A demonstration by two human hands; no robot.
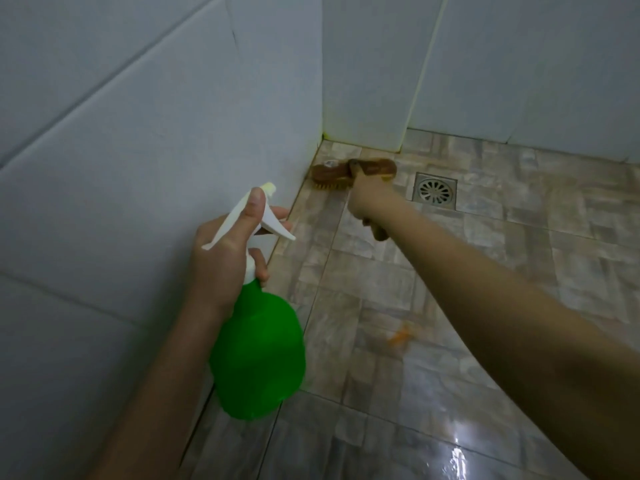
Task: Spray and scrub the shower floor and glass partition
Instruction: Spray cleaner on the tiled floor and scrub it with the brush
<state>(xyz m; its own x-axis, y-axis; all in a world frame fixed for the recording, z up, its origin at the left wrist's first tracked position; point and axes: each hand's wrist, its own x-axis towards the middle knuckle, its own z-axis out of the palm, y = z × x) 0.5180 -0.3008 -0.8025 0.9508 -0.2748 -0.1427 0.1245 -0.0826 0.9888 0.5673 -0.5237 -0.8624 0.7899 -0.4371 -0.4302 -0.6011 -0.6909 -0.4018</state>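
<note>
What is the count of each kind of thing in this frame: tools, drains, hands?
Spray bottles: 1, the green spray bottle, gripped by the left hand
Scrub brushes: 1, the brown scrub brush, held by the right hand, bristles on the floor by the wall
Drains: 1, the floor drain
Hands: 2
Total: 5
</note>
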